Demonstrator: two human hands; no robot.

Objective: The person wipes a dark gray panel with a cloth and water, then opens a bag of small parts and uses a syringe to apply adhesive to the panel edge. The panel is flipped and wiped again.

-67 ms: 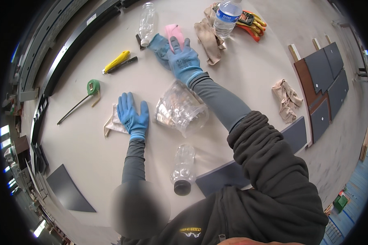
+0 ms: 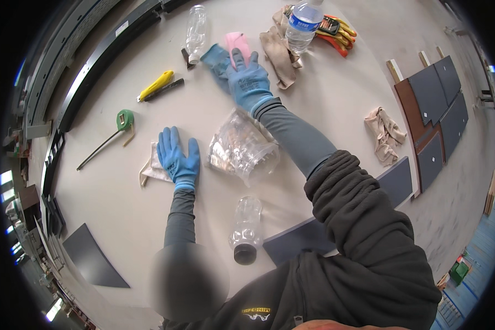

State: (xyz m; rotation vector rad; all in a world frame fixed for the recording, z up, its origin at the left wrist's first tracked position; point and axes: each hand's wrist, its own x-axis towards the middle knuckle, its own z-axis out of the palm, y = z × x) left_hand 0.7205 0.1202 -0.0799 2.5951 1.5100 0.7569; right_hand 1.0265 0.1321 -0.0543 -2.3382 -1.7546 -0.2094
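My left hand [image 2: 179, 157], in a blue coated glove, lies flat with fingers spread, partly over a pale cloth [image 2: 155, 168]. My right hand [image 2: 248, 82], gloved alike, reaches to the far middle of the table and presses on a rag, its pink part [image 2: 237, 44] under the fingertips. A crumpled blue part [image 2: 219, 61] sticks out at the thumb side; whether pink and blue are one piece I cannot tell. The thumb is hidden. A clear plastic bag with contents [image 2: 236, 148] lies between my forearms. Nearer me is a clear bottle with a black cap [image 2: 245, 231].
Around lie a yellow utility knife [image 2: 157, 85], a green tape measure [image 2: 125, 119], an empty bottle [image 2: 196, 33], a labelled water bottle [image 2: 302, 27], beige rags [image 2: 280, 58] and yellow-red gloves [image 2: 341, 36]. Dark panels [image 2: 429, 93] stand at the right; another panel [image 2: 93, 256] is near left.
The rag has shifted slightly to the right under my right hand. My left hand stays in place.
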